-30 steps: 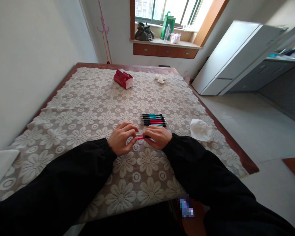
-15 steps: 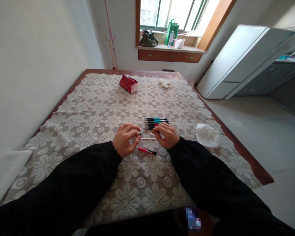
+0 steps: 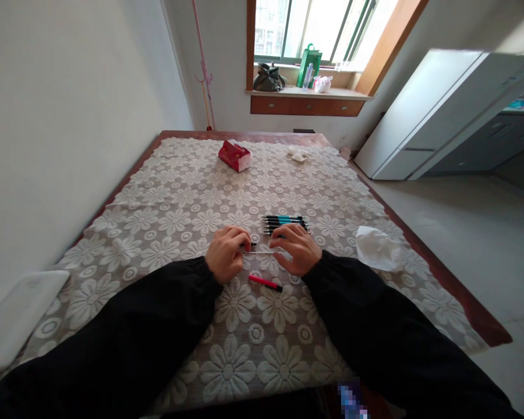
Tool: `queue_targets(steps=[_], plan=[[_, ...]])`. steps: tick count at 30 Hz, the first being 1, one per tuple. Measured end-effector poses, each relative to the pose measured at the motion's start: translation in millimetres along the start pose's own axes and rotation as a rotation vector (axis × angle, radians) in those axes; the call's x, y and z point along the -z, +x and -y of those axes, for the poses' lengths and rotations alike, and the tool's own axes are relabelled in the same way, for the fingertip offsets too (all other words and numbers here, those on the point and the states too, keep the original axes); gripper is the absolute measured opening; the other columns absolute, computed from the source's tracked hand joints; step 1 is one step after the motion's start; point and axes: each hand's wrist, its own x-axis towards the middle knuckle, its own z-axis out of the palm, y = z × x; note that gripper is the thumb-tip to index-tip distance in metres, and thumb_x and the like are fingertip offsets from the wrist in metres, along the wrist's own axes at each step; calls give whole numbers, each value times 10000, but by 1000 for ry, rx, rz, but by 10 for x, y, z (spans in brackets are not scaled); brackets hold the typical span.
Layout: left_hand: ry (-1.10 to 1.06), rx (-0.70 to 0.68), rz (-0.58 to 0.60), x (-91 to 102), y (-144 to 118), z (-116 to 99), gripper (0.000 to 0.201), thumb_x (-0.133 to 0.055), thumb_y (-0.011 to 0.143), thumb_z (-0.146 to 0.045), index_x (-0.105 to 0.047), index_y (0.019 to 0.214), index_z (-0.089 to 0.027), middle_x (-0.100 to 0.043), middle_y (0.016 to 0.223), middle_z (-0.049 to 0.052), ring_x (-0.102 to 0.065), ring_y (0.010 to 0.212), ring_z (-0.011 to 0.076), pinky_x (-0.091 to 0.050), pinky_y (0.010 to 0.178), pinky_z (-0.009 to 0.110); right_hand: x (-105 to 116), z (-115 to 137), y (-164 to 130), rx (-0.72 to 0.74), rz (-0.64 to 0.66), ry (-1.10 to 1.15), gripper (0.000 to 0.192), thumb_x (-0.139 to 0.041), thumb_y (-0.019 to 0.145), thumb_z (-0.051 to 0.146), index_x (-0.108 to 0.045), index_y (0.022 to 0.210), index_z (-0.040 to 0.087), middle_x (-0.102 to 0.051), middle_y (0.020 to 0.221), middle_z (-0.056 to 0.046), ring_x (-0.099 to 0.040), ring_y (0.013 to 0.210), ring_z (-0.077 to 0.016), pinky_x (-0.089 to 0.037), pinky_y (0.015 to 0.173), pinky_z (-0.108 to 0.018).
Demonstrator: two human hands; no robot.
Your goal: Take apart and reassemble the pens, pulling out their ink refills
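Observation:
My left hand (image 3: 227,254) is closed, its fingertips pinching a small dark pen part (image 3: 254,244) that mostly hides behind them. A thin white stick, like a pen refill (image 3: 262,252), stretches from my left fingers towards my right hand (image 3: 296,249). The right hand is curved, thumb and fingers apart around the stick's far end; whether they touch it is unclear. Just in front of both hands lies a pink and black pen barrel (image 3: 265,283) on the cloth. Behind my right hand, several black and teal pens (image 3: 284,221) lie side by side, partly covered by its fingers.
A floral lace tablecloth (image 3: 256,364) covers the table. Crumpled white tissue (image 3: 378,249) lies to the right, a red tissue pack (image 3: 234,156) and a small white scrap (image 3: 297,155) farther back. On the left edge rests a flat white object (image 3: 24,317).
The camera view has shifted slightly, so everything sits lower and to the right. My right thumb has parted from the fingers, and my left fingers have closed more tightly.

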Motion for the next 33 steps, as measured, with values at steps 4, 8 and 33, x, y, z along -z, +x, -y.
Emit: queue_targets(steps=[4, 8, 33], plan=[[36, 28, 25, 2, 12, 24, 300, -503, 650, 3, -597, 826, -221, -674, 1087, 17, -574, 1080, 234, -421, 930, 427, -68, -12, -14, 10, 28, -26, 19, -649, 886, 225, -660, 876, 213, -624, 1284, -86, -499, 1242, -293, -420, 1012, -467], [74, 6, 39, 19, 20, 44, 265, -539, 684, -28, -615, 841, -227, -673, 1098, 20, -571, 1074, 242, -417, 941, 436, -20, -62, -19, 40, 64, -31, 66, -604, 873, 168, -653, 864, 210, -622, 1299, -81, -501, 1254, -295, -428, 1018, -488], [89, -24, 25, -11, 11, 53, 27, -682, 833, -238, -708, 837, -243, -691, 1132, 19, -558, 1122, 256, -439, 963, 468, 135, -209, -52, 22, 173, -41, 78, -635, 833, 141, -652, 874, 206, -629, 1272, -79, -513, 1243, -302, -456, 1023, -508]])
